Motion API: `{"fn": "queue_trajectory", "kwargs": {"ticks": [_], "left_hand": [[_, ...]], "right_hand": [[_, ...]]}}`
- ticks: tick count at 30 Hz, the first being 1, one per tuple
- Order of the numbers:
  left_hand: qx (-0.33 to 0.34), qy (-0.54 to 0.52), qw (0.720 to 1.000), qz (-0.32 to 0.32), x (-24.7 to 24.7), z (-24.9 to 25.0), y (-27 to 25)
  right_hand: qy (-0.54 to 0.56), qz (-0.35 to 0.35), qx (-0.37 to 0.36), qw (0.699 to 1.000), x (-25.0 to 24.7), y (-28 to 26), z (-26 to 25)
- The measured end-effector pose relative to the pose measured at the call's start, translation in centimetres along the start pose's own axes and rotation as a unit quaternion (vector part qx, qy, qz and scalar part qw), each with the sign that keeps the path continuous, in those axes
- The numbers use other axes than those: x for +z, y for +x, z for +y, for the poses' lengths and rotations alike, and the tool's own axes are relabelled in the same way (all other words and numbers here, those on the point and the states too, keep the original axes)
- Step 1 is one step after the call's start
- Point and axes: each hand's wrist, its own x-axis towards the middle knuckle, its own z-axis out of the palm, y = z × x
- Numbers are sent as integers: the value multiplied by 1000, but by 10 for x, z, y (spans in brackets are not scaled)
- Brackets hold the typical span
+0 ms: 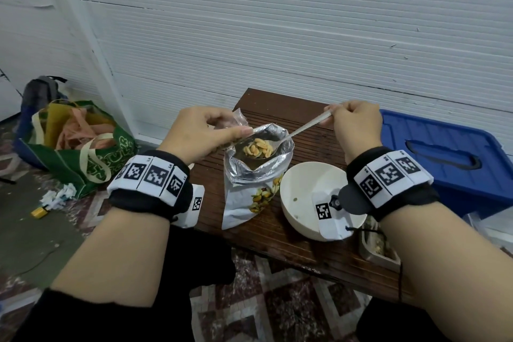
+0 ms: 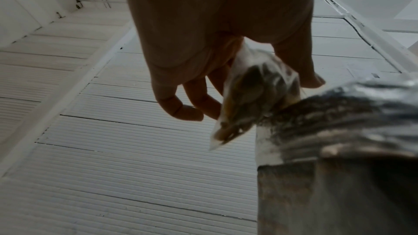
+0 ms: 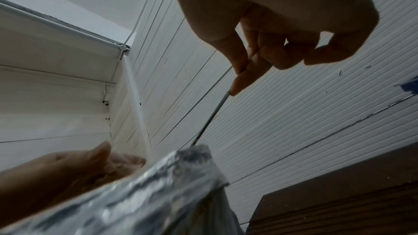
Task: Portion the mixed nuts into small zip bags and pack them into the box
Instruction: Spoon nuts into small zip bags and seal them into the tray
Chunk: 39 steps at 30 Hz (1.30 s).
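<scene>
The right hand [image 1: 354,122] pinches a nut-laden spoon [image 1: 288,136] over the foil nut pouch [image 1: 251,175] (print unreadable); the left hand [image 1: 200,133] pinches a small zip bag [image 2: 253,94].

Both forearms reached forward; the left hand [image 1: 200,130] pinched with curled fingers, the right hand [image 1: 356,122] likewise.

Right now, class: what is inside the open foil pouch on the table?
Inside the foil pouch the spoon bowl carries a heap of nuts. Whatever lies below is hidden by the spoon and the pouch's walls.
</scene>
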Motion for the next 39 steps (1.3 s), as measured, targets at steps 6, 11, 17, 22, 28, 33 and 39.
{"fn": "queue_trajectory", "kwargs": {"ticks": [6, 11, 17, 22, 28, 33, 39], "left_hand": [[-15, 18, 999, -25, 3, -1, 3], [7, 1, 1000, -22, 11, -1, 3], [22, -6, 1000, -4, 21, 3, 1], [25, -16, 1000, 1, 25, 7, 0], [2, -47, 999, 23, 29, 8, 1], [-21, -73, 995, 60, 24, 4, 5], [-37, -81, 993, 75, 16, 7, 3]], "right_hand": [[2, 35, -28, 999, -19, 17, -17], [-4, 22, -59, 998, -16, 18, -31], [-14, 2, -74, 997, -2, 6, -41], [14, -6, -111, 994, 5, -2, -49], [122, -55, -242, 961, 4, -17, -57], [188, -19, -272, 944, -7, -14, -54], [193, 94, -183, 959, -20, -1, -45]]}}
